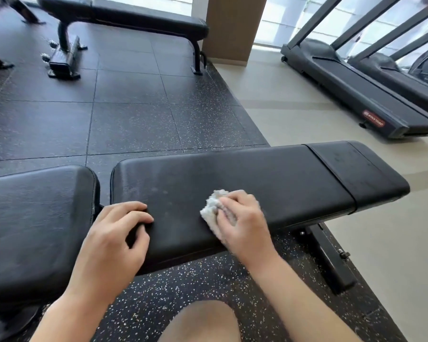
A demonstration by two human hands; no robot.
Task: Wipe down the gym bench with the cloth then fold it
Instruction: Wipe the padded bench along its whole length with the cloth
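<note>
1. Cloth (211, 208), white and bunched into a wad, lies on the long black pad of the gym bench (269, 178), near the pad's front edge and roughly midway along it.
2. The right hand (242, 220) presses down on the cloth, its grip curled over the wad with the fingers (229, 202) bent into the fabric; part of the cloth sticks out to the left of the knuckles.
3. The left hand (119, 233) rests on the same surface near its left end, well apart from the cloth; its grip holds nothing, the fingers loosely curled and the fingertips touching the pad.
4. A dull, smeared patch shows on the pad between and behind the two hands.
5. A shorter seat pad (35, 218) sits just left of the long pad, with a narrow gap between them.
6. A bare knee (203, 322) shows at the bottom edge, over the speckled rubber floor (134, 124).
7. Farther back stand a second bench (124, 16) and, at right on the pale floor, two treadmills (356, 95).
</note>
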